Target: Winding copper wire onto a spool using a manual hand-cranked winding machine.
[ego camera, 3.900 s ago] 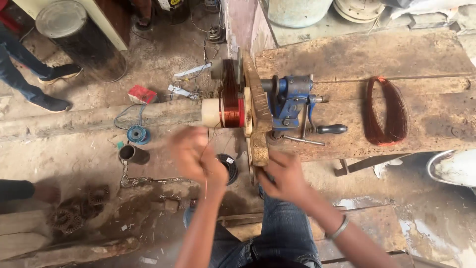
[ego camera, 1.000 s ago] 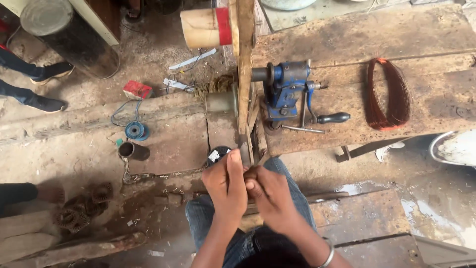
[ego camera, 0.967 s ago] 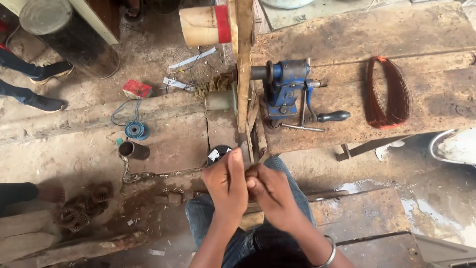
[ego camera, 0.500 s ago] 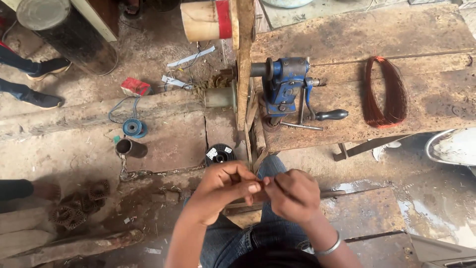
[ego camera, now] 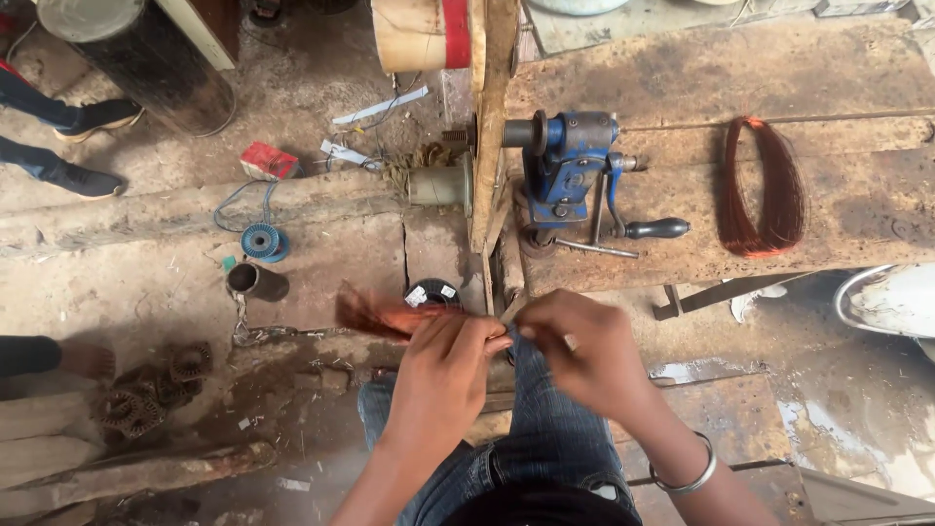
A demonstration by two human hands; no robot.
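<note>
A blurred bundle of thin reddish copper wire (ego camera: 390,317) lies across the fingers of the left hand (ego camera: 450,362), low in the view above the person's blue-jeaned lap; the fingers are pressed together around it, pinching one end. The right hand (ego camera: 582,353) meets the left fingertip to fingertip, its fingers closed, though what they pinch cannot be told. Just beyond the two hands a small black round spool (ego camera: 433,292) rests on the ground. One blue hand-cranked winding machine (ego camera: 573,175) with a black-handled crank stands on the worn wooden counter (ego camera: 740,78), and one loop of reddish copper wire (ego camera: 762,185) lies flat well to its right. On the dusty floor to the left are one blue wire reel (ego camera: 261,241), one small red box (ego camera: 269,161) and one dark metal cup (ego camera: 249,281).
</note>
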